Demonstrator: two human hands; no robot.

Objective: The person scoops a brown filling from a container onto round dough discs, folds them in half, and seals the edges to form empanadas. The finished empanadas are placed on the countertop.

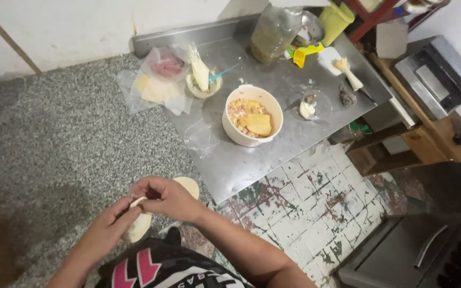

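Near the bottom edge of the speckled granite bench (70, 144), your left hand (112, 220) and right hand (169, 197) both pinch a pale, soft dough round (141, 224), folded at its top edge where your fingertips meet. A second flat, cream-coloured dough disc (189, 185) lies just behind your right hand. Further back, a white tub (252, 114) of chopped filling stands on the steel bench (273, 154).

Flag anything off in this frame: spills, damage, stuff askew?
Floor tiles under the steel table are badly worn, paint flaking in patches. White crumbs and smears lie scattered on the tabletop near the small glass dish. Both hands, left hand and right hand, pinch a dough piece; nothing spilled from the white bowl.
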